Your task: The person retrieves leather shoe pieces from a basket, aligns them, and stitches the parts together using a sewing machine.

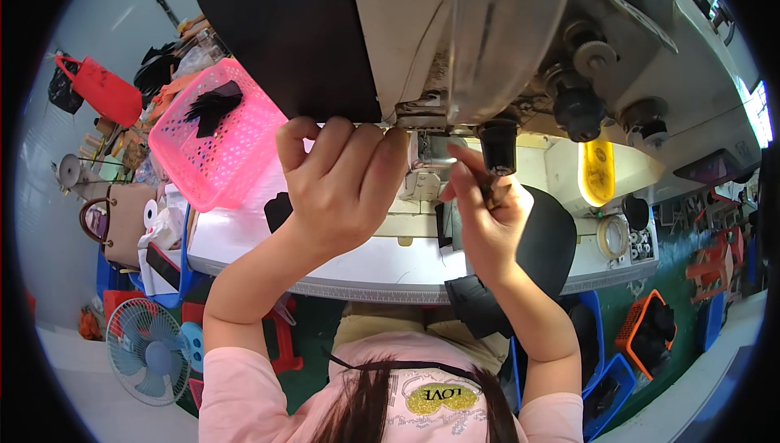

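In front of me stands a sewing machine [406, 4] with a black panel [284, 37] on its head. My left hand [341, 183] is closed, its knuckles against the lower edge of the panel; whatever its fingertips grip is hidden. Beside a black knob [498, 146] is my right hand [491, 216], fingers bent together and index finger pointing at the metal plate [436, 151] by the needle area. What it pinches, if anything, is too small to make out. Black pieces [552, 240] lie under my right wrist, and one black piece [479, 305] overhangs the table's front edge.
A pink basket [211, 159] holding a black piece stands left on the white table [236, 236]. At right are a yellow tray [597, 173] and a tape roll [612, 237]. Below sit a fan [150, 351], an orange crate [646, 333] and blue bins [609, 394].
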Available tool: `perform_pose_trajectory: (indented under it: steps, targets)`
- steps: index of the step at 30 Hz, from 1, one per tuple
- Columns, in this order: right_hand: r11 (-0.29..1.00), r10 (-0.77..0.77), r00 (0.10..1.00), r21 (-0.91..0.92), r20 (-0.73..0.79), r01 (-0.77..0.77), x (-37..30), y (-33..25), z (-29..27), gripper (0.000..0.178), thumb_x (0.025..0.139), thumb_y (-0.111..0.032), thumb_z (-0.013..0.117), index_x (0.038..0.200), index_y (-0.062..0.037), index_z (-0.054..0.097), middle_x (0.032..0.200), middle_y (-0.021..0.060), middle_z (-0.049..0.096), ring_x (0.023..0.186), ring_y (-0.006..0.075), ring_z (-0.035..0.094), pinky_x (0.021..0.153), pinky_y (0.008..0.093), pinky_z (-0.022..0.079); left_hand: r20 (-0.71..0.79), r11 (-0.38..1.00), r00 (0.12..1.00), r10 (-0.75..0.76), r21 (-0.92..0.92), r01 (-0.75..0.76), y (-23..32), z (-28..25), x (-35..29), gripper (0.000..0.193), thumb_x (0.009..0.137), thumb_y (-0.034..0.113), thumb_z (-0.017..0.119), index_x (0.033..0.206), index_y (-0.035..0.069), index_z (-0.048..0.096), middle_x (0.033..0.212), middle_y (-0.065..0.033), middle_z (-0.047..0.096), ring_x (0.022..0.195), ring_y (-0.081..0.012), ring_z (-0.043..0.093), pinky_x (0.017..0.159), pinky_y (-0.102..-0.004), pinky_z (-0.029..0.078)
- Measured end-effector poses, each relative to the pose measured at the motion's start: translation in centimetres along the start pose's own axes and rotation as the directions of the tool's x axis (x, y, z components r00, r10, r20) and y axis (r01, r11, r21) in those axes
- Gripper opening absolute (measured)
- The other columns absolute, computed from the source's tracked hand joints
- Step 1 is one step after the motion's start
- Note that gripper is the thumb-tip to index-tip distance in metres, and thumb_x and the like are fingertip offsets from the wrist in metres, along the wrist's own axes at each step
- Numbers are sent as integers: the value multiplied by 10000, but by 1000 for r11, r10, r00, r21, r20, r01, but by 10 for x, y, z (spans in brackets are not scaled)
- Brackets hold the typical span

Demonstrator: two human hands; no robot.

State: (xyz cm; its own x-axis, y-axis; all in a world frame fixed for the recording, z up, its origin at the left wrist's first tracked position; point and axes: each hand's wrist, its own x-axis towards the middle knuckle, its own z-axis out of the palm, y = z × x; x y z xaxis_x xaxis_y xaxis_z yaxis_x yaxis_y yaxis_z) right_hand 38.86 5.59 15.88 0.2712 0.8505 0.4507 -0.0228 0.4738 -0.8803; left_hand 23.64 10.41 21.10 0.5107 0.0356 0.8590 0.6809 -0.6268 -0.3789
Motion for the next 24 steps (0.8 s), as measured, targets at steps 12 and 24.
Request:
perform_pose_trajectory:
  steps: [12,24]
  targets:
    - [972,-232,944,-90,-233,217,18,28,46,86,793,34,618,872,8,595,599,-17,542,514,23,472,461,179,364,1,998,998,-59,3,59,4,6,-1,195,655,56,697,830,76,612,659,-21,506,584,-191,465,690,-348,318]
    - [942,-208,978,-264,26,208,-12,14,-11,113,732,77,635,797,-8,598,600,49,547,520,83,480,516,196,412,303,747,949,-89,-609,265,33,19,-25,253,680,19,638,932,30,646,849,-72,618,615,-152,550,540,-255,441]
